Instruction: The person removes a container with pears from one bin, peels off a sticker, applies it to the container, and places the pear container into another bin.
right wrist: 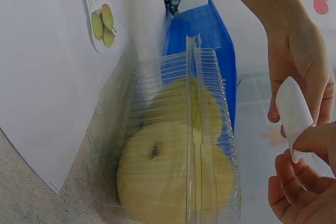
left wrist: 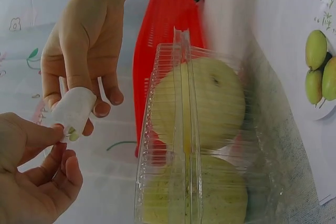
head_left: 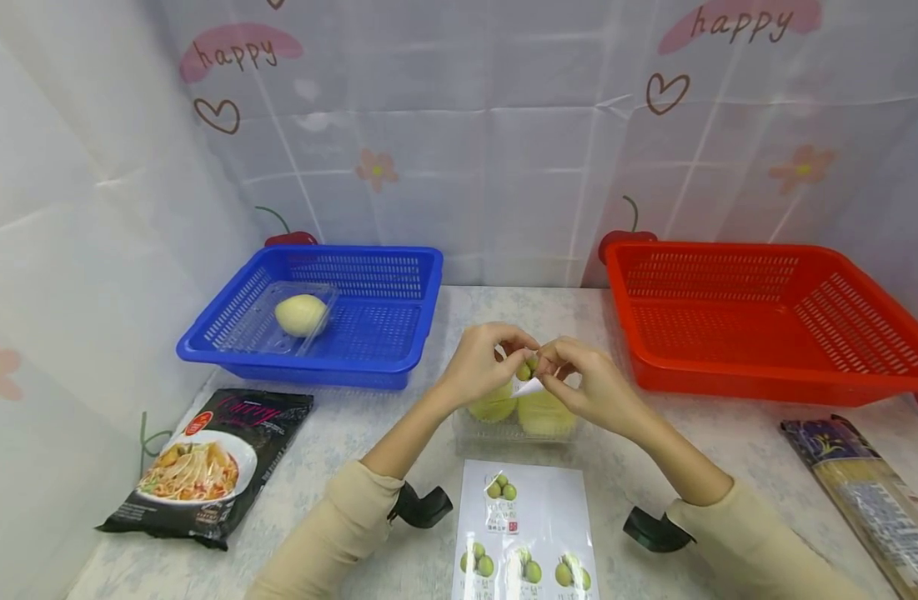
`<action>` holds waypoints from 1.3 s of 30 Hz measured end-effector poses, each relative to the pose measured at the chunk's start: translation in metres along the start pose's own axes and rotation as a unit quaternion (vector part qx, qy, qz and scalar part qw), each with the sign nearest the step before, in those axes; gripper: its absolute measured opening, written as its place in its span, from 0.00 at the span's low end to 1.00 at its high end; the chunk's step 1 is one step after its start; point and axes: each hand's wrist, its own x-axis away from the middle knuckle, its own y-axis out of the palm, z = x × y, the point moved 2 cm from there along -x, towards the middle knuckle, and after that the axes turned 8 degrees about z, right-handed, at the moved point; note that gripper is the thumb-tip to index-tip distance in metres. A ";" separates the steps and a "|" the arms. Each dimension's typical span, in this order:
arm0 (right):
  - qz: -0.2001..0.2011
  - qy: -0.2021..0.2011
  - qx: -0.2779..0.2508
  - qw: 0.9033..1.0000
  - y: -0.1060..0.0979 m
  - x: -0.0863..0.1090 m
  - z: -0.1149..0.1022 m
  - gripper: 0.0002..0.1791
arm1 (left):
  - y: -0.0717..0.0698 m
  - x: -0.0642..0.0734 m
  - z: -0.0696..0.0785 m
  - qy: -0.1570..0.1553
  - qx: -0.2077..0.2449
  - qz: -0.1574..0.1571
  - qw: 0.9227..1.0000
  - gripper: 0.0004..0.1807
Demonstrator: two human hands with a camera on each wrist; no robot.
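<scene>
A white sticker label (head_left: 529, 385) printed with green fruit is pinched between my two hands, curling in the air. My left hand (head_left: 479, 360) grips one end with thumb and fingers, and my right hand (head_left: 592, 379) pinches the other; in both wrist views the label (left wrist: 76, 109) shows its white back. Just below the hands is a clear plastic clamshell box (head_left: 517, 437), its lid down over several pale yellow-green pears (left wrist: 202, 103). Nearer me lies a sticker sheet (head_left: 522, 546) with several fruit labels on it.
A blue basket (head_left: 316, 373) at back left holds an open clear box (head_left: 259, 321) with a pale fruit (head_left: 301, 315). A red basket (head_left: 774, 379) stands at back right. A black noodle packet (head_left: 211, 467) lies left, and a long packet (head_left: 864, 500) lies right.
</scene>
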 end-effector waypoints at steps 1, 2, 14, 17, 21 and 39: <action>-0.003 0.007 0.006 1.000 0.000 0.000 0.001 0.12 | 0.000 -0.001 -0.001 -0.003 0.000 -0.002 1.000 0.06; -0.007 0.014 0.013 1.000 0.001 0.000 0.002 0.11 | 0.000 -0.002 -0.003 -0.007 0.001 -0.004 1.000 0.06; -0.039 0.070 0.085 0.993 0.005 0.003 0.017 0.13 | 0.004 -0.009 -0.019 -0.082 0.015 -0.018 0.996 0.07; -0.031 0.074 0.089 0.993 0.005 0.004 0.019 0.12 | 0.006 -0.009 -0.022 -0.094 0.017 -0.016 0.995 0.06; -0.005 0.077 0.093 0.993 0.004 0.004 0.021 0.09 | 0.007 -0.009 -0.023 -0.109 0.032 -0.014 0.993 0.06; -0.039 0.087 0.094 0.991 0.006 0.006 0.027 0.19 | 0.014 -0.007 -0.030 -0.142 0.031 -0.011 0.989 0.06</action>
